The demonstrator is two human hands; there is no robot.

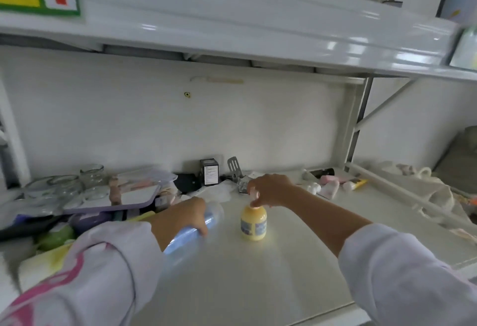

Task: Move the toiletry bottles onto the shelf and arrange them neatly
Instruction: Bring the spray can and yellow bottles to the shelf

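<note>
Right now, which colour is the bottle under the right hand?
Pale yellow bottle, with a blue-and-white label; the right hand grips its top. Head view shows it.

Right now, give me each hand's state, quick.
Left hand: closed around the blue bottle, which is tilted.
Right hand: closed on the top of the upright yellow bottle.

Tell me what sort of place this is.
Probably a home or dorm storage nook: a white desk surface under a white overhead shelf, crowded with toiletry tubes, glass jars and a yellow pump bottle.
</note>
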